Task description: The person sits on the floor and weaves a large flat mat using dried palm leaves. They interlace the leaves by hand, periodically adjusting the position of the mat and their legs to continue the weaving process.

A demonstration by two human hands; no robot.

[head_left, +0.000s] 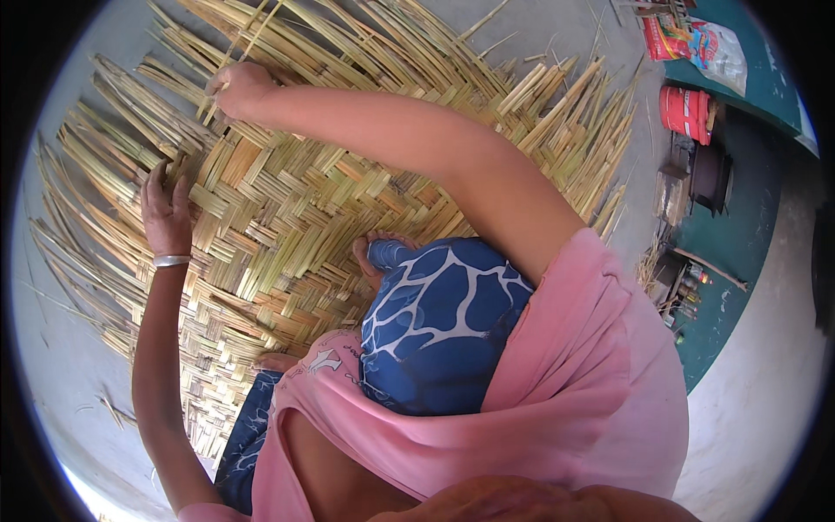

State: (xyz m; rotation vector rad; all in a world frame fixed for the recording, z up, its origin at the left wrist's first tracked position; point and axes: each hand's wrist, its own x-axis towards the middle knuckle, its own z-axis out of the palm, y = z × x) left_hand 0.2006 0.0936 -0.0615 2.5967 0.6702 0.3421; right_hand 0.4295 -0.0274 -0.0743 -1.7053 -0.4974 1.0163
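A large mat of woven split reeds [287, 196] lies under me, its loose strip ends fanning out along the far, left and right edges. My right hand [242, 90] reaches across to the far left part of the weave, fingers closed around a thin pale reed strip [257, 33] that slants up past the mat's far side. Lower and further left, my left hand [167, 213], with a silver bangle at the wrist, rests at the left edge of the weave. Its fingers are stretched and apart, the tips touching the loose reed ends [178, 163].
My bare foot [370, 261] stands on the mat. To the right, by a green-painted wall base [739, 287], are a red bucket [685, 113], plastic packages [718, 52], a dark metal container [711, 178] and small bottles [691, 291]. Reed scraps [113, 409] lie on the grey floor at left.
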